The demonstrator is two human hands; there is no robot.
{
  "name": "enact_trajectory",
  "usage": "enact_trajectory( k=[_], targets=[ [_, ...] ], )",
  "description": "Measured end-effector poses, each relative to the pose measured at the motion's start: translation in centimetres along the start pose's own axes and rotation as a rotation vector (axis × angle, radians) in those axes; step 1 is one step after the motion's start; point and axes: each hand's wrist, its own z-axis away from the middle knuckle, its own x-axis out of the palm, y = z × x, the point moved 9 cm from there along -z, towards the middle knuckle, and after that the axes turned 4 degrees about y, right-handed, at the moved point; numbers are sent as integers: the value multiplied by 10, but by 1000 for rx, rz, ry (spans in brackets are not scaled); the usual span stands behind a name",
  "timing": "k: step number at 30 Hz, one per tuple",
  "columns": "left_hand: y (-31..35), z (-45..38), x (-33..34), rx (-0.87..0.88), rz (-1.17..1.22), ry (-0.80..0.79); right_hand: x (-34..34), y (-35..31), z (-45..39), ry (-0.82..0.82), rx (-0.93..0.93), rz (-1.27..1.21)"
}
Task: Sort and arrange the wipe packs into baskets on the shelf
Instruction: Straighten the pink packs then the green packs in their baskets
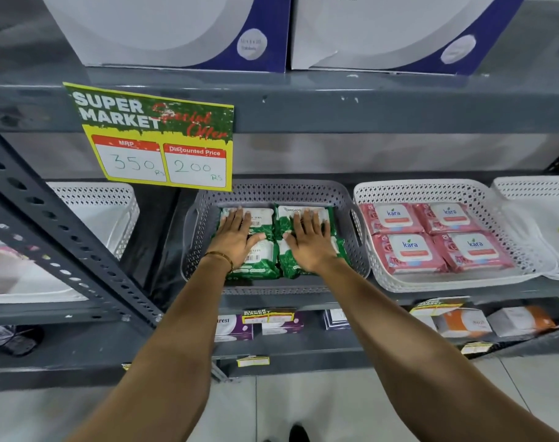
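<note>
Several green wipe packs (303,215) lie flat in a grey perforated basket (271,191) on the middle shelf. My left hand (236,239) rests palm down on the left packs, fingers spread. On the right packs my right hand (310,240) lies flat the same way. Neither hand grips anything. To the right, a white basket (431,189) holds several pink wipe packs (408,253) laid in two rows.
An empty white basket (96,199) sits at the left, another white basket (533,189) at the far right. A price sign (157,138) hangs from the upper shelf edge. A slanted grey metal upright (48,237) crosses the left. Boxes fill the shelves above and below.
</note>
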Motion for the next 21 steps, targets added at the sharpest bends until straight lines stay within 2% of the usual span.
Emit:
enact_trajectory(
  k=[6,10,21],
  targets=[
    [5,1,-5,9,-50,-5,0,-2,1,-3,17,67],
    [11,-2,-7,-2,-74,38,-14,-2,-2,91,6,17],
    [15,-9,11,-59,-73,15,5,-6,-11,21,-36,28]
  ],
)
